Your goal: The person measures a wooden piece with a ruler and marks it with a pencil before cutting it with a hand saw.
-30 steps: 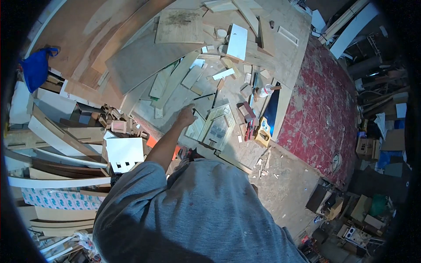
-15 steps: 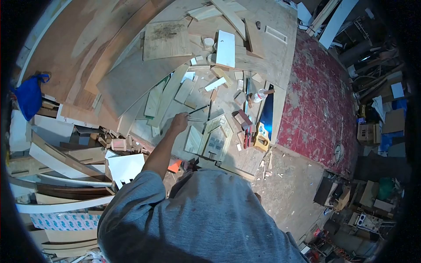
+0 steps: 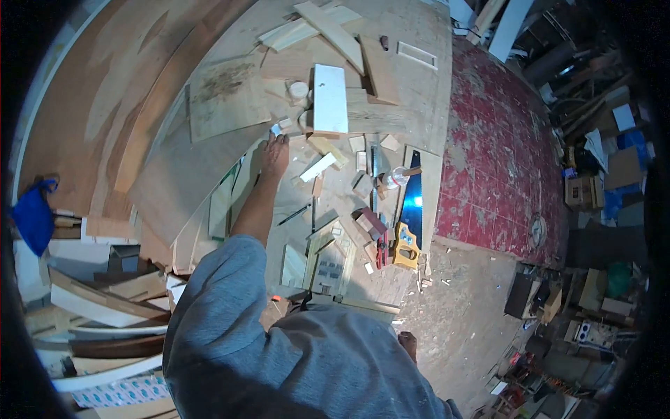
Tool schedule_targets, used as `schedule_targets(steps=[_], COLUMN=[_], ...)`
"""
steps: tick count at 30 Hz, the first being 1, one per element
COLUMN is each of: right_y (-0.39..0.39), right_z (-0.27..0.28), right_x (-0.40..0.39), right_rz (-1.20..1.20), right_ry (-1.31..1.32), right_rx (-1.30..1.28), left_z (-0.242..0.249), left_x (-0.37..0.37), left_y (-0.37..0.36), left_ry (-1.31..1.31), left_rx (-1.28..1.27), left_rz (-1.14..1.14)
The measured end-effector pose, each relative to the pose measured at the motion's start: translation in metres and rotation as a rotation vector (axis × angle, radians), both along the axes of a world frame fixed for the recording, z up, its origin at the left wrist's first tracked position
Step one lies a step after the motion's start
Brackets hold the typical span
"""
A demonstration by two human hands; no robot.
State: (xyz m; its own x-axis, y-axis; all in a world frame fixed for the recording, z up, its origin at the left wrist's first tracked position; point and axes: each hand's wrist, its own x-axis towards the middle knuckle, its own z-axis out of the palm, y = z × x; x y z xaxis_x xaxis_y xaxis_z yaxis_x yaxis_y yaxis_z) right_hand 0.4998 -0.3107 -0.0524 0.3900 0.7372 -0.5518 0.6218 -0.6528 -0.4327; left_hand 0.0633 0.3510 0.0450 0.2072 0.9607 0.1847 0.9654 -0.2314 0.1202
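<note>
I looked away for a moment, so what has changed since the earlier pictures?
The left hand has reached farther across the bench, from beside the pencil to a small white block; whether it grips the block is unclear. The right hand now shows beside the shirt. The pencil, saw and white board stayed put, though the view shifted.

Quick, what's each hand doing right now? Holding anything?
Left hand: fingers at a small white block; can't tell whether it's gripped.
Right hand: beside the shirt, partly hidden; can't tell whether open, closed or holding.
</note>
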Motion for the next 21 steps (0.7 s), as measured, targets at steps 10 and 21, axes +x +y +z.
schedule_targets(steps=[10,21], right_y=[0.014,0.068], right_z=[0.036,0.028], right_x=[-0.033,-0.031], right_rz=[-0.285,-0.289], right_ry=[0.017,0.099], right_rx=[-0.239,0.041], left_z=[-0.012,0.019], left_x=[-0.006,-0.031], left_y=[0.014,-0.140], left_ry=[0.046,-0.293], left_rx=[0.150,-0.231], left_rz=[-0.209,-0.568])
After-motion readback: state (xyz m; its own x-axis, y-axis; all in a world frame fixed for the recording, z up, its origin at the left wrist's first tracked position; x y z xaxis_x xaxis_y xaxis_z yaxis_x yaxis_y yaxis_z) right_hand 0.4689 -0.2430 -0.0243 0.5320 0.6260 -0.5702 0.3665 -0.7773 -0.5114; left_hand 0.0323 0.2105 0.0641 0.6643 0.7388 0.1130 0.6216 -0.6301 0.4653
